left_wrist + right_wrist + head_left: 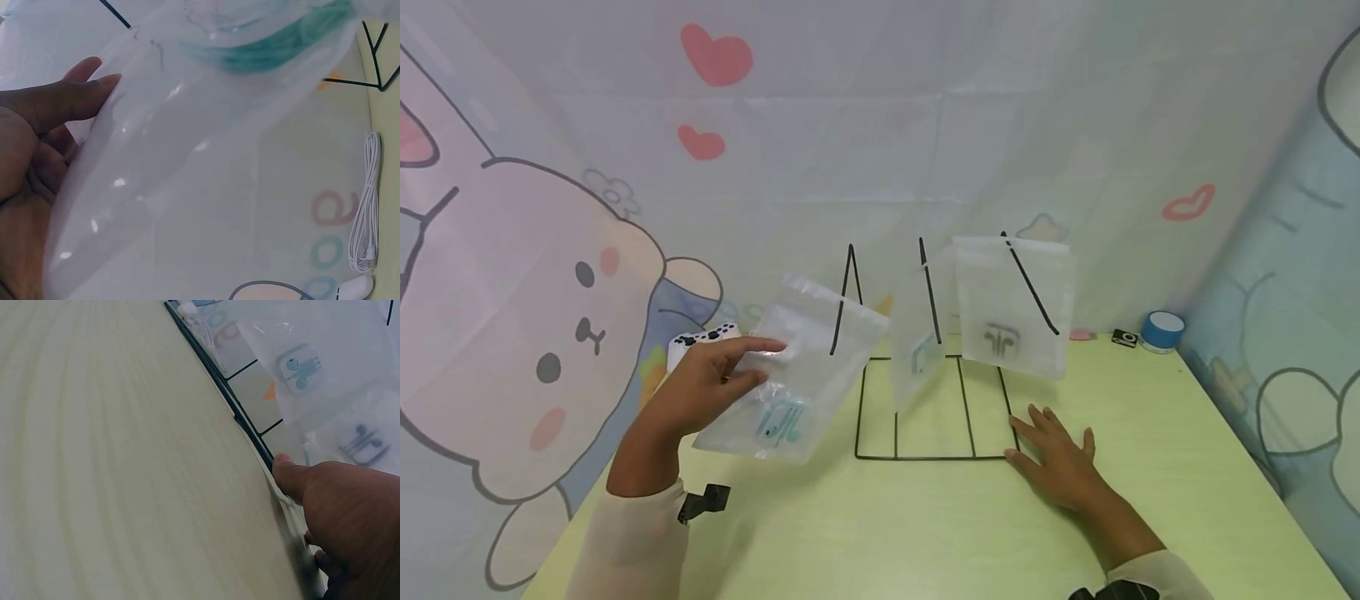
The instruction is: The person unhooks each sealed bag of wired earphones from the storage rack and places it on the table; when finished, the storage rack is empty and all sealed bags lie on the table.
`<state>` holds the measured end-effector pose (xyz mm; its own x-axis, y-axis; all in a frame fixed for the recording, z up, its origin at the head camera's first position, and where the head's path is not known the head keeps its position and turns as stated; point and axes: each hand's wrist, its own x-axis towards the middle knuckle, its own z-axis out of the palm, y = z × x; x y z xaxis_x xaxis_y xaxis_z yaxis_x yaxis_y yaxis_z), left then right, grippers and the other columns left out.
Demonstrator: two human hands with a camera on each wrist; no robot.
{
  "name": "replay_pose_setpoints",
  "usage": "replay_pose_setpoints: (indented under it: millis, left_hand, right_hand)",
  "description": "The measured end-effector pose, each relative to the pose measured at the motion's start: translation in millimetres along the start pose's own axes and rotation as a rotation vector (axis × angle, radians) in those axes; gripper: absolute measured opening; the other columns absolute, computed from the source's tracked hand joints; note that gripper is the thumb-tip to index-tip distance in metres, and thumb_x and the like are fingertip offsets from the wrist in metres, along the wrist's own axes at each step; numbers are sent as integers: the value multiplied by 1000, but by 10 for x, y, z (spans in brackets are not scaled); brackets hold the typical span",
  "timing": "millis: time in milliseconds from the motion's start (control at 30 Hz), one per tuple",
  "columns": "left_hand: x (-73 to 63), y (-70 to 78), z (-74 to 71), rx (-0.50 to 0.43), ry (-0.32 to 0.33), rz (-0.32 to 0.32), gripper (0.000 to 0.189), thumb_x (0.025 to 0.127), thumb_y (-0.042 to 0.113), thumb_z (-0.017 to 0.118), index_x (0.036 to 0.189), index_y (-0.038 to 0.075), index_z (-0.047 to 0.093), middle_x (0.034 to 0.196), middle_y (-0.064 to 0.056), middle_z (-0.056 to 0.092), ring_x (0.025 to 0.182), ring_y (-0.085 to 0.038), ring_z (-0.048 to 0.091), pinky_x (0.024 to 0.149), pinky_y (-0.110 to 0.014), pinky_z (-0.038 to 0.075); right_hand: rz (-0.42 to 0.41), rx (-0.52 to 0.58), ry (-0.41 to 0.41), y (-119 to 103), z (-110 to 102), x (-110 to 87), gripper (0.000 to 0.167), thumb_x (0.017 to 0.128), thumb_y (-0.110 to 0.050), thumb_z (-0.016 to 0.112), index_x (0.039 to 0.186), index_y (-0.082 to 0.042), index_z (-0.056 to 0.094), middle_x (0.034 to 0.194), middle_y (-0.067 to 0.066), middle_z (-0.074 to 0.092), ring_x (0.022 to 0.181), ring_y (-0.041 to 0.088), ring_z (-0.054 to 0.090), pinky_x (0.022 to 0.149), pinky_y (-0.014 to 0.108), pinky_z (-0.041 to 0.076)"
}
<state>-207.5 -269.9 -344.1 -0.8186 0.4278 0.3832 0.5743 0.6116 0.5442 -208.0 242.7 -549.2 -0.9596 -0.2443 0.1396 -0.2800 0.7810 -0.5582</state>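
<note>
A black wire rack (917, 457) stands on the table with several prongs; three translucent bags hang on them. The left bag (820, 358) hangs tilted, with teal earphones (784, 421) showing in it. My left hand (688, 383) is at this bag's left side, thumb and index finger stretched out and apart, fingertips right at the plastic (156, 156). The middle bag (913, 308) is seen nearly edge-on. Dark earphones (1002, 337) show in the right bag (1011, 283). My right hand (1056, 458) lies with spread fingers at the rack base's front right corner, its thumb (290, 472) touching the frame.
A white game controller (688, 337) is behind my left hand. Along the back right lie a pink item (1082, 335), a small black device (1124, 337) and a blue-and-white cylinder (1163, 332). A coiled white cable (365, 206) lies near the rack. Behind is a printed curtain (880, 125).
</note>
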Motion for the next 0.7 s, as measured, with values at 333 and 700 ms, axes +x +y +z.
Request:
replay_pose_setpoints:
  millis: [333,700]
  left_hand:
    - [-200,22,52,-194,-49,44,40,99,-7,74,137,2,71,79,-7,62,57,2,50,53,-24,49]
    - [-447,-89,61,-349,-68,97,43,99,-15,68,138,2,70,115,12,76,75,-9,74,66,-27,62]
  right_hand:
    - [8,7,-7,1,12,-5,64,109,-49,64,163,-17,54,177,26,32,165,55,21,114,94,-4]
    - [8,-11,-2,-16,0,-2,63,109,-49,64,163,-17,54,177,25,33,166,53,21,114,94,-3]
